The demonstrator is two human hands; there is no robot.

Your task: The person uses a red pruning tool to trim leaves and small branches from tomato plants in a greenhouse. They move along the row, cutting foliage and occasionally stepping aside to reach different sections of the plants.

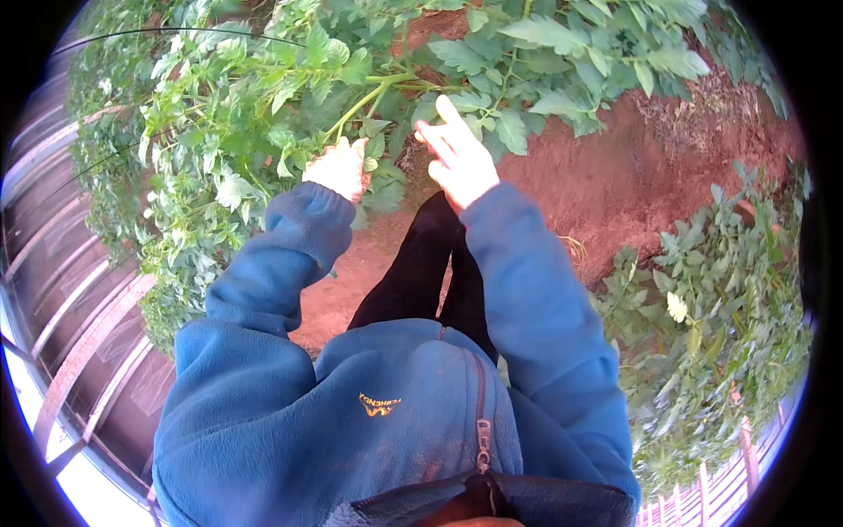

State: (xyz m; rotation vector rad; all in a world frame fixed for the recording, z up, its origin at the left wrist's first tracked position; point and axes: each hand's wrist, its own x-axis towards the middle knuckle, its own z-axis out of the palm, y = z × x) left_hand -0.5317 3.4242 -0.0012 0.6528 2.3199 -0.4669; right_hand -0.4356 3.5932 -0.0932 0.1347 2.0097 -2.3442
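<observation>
Leafy tomato plants (224, 118) fill the space in front of me. My left hand (339, 166) is closed around the lower part of a light green stem (361, 105), which rises from it and bends right near the top. Leaves hide part of that grip. Just to the right, my right hand (461, 155) is held up beside the foliage with its fingers apart. I see nothing in its grasp, though strong light washes out detail on both hands. Serrated leaves (510, 132) hang close to its fingertips.
Reddish bare soil (593, 191) runs between the plant rows. Another row of plants (698, 316) stands at the right. Thin dark lines (178, 29) cross the foliage at upper left. Along the left rim are curved frame bars (92, 349) of a greenhouse-like structure.
</observation>
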